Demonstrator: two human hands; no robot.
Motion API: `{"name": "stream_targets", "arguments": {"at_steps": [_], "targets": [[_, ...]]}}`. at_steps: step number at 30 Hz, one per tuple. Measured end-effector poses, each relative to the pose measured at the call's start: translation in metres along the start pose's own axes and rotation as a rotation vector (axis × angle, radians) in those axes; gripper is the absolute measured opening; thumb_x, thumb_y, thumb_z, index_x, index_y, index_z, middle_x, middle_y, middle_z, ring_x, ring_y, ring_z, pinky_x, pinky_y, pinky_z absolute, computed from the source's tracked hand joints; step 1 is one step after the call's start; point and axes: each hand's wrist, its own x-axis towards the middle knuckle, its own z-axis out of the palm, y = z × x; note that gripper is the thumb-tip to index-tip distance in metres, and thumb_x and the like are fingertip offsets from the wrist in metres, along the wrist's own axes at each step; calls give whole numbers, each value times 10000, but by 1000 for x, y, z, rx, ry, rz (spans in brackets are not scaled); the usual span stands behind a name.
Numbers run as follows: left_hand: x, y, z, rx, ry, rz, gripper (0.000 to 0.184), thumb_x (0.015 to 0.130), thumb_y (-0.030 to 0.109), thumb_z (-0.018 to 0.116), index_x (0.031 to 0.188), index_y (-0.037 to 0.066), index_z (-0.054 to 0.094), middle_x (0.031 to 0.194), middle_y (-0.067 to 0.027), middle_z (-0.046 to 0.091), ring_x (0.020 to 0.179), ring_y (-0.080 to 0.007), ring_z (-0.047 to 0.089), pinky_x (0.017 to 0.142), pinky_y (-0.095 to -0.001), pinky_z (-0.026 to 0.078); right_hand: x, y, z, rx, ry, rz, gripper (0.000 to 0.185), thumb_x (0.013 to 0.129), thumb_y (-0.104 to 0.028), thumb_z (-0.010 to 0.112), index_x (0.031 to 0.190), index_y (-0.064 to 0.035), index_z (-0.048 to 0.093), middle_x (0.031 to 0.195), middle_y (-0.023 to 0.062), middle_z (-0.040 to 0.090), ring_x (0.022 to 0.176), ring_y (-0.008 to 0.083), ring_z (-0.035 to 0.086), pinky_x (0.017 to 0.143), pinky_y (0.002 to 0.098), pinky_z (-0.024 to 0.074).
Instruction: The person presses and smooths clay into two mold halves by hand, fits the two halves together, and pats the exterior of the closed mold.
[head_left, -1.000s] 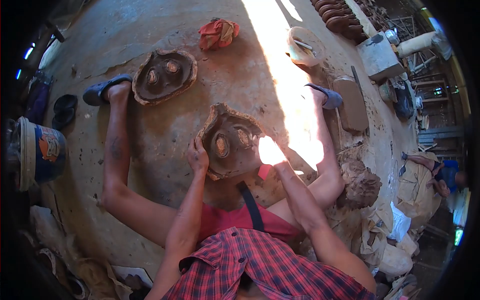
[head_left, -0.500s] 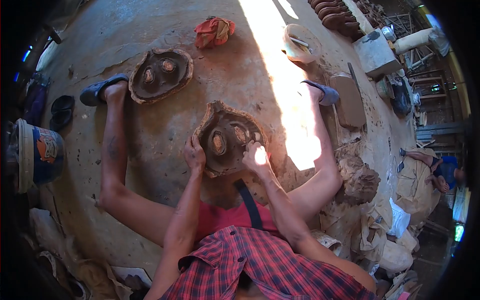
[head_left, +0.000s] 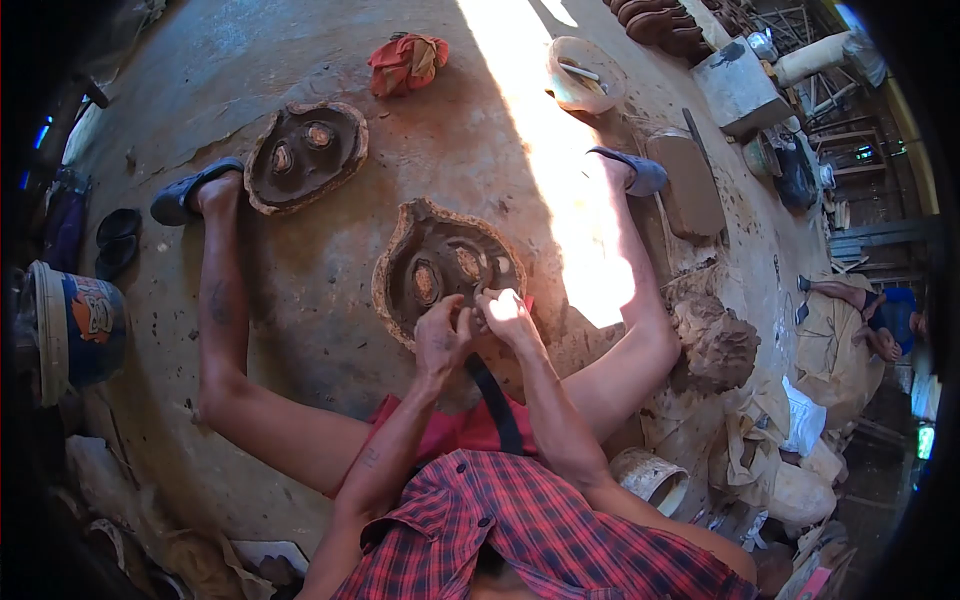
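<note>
A rough-edged, pear-shaped mould [head_left: 388, 262], lined with dark clay and with two raised oval knobs inside, lies on the floor between my legs. Over its near rim, my left hand [head_left: 441, 338] is closed with bent fingers. My right hand [head_left: 507, 318] is beside it in a pinch, its fingertips almost meeting those of the left. Something small and dark seems to be between them, too little to name. A second, similar mould [head_left: 262, 178] rests farther off, by my left foot.
A crumpled red cloth [head_left: 408, 64] and a plastic basin [head_left: 612, 88] lie ahead. On the right are a brown clay slab [head_left: 686, 190] and a clay lump [head_left: 716, 342]. A bucket [head_left: 92, 325] stands at left. Another person [head_left: 890, 322] sits far right.
My left hand has let go of the mould's left rim and moved right, beside my right hand. The right hand has drawn back slightly toward the near rim. The view has shifted a little.
</note>
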Motion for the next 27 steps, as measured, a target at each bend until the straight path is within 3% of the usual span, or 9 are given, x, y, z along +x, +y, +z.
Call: {"name": "stream_targets", "arguments": {"at_steps": [2, 4, 7, 9, 10, 13, 14, 19, 27], "targets": [[-6, 2, 6, 11, -120, -95, 469, 876, 203, 771, 1283, -9, 669, 1077, -247, 748, 988, -395, 738, 853, -459, 581, 5, 12, 5, 48, -9, 12, 309, 923, -288, 667, 956, 19, 676, 880, 220, 731, 828, 376, 729, 758, 450, 564], [-5, 5, 8, -3, -132, -124, 485, 856, 211, 790, 1269, -18, 678, 1086, -256, 746, 1004, -394, 739, 867, -459, 578, 26, 34, 18, -455, 111, -644, 238, 909, -263, 658, 937, -29, 691, 852, 196, 720, 865, 380, 711, 764, 466, 560], [-3, 6, 10, 49, -68, -91, 485, 833, 215, 810, 1233, -35, 697, 1064, -258, 749, 989, -389, 743, 869, -459, 578, 30, 26, -30, -767, -117, -591, 226, 921, -277, 642, 923, -57, 690, 876, 159, 700, 856, 367, 692, 733, 461, 560], [0, 4, 9, 110, 13, -38, 470, 830, 211, 810, 1212, -43, 708, 1033, -252, 753, 958, -385, 746, 857, -459, 580, 29, 41, -31, -813, 484, -507, 241, 898, -296, 689, 896, -56, 671, 935, 136, 691, 934, 363, 677, 824, 477, 545], [2, 4, 9, 93, -20, -104, 456, 826, 217, 817, 1194, -36, 724, 1046, -247, 755, 966, -372, 751, 863, -447, 583, 19, 8, -53, -475, 395, -401, 293, 844, -280, 809, 884, -26, 667, 898, 121, 665, 898, 363, 654, 831, 471, 537], [3, 3, 8, 151, -34, -103, 415, 823, 203, 812, 1165, -22, 747, 1051, -245, 753, 971, -370, 749, 866, -446, 581, 39, 28, -56, -773, 416, -614, 859, 771, -383, 894, 1449, 12, 545, 1442, 234, 542, 1288, 392, 571, 1075, 451, 485], [3, 3, 6, 227, -17, -36, 388, 823, 184, 801, 1153, -15, 753, 1042, -247, 750, 968, -380, 741, 863, -456, 578, 66, 62, -47, -773, 415, -613, 859, 771, -383, 894, 1449, 12, 545, 1442, 234, 542, 1288, 392, 571, 1075, 451, 485], [11, 0, -2, 323, -23, 26, 352, 825, 156, 758, 1145, 11, 762, 1019, -228, 744, 960, -401, 723, 860, -471, 574, 44, 9, -44, -477, 143, -319, 1194, 652, -514, 933, 1594, -27, 384, 1602, 258, 390, 1450, 423, 440, 1182, 492, 414], [30, 3, -11, 427, -72, 118, 307, 826, 150, 716, 1119, 69, 759, 1003, -180, 721, 887, -412, 721, 795, -513, 583, 35, -4, -35, -498, 136, -259, 1157, 676, -484, 927, 1604, -69, 376, 1610, 259, 377, 1433, 434, 448, 1155, 499, 441]]}}
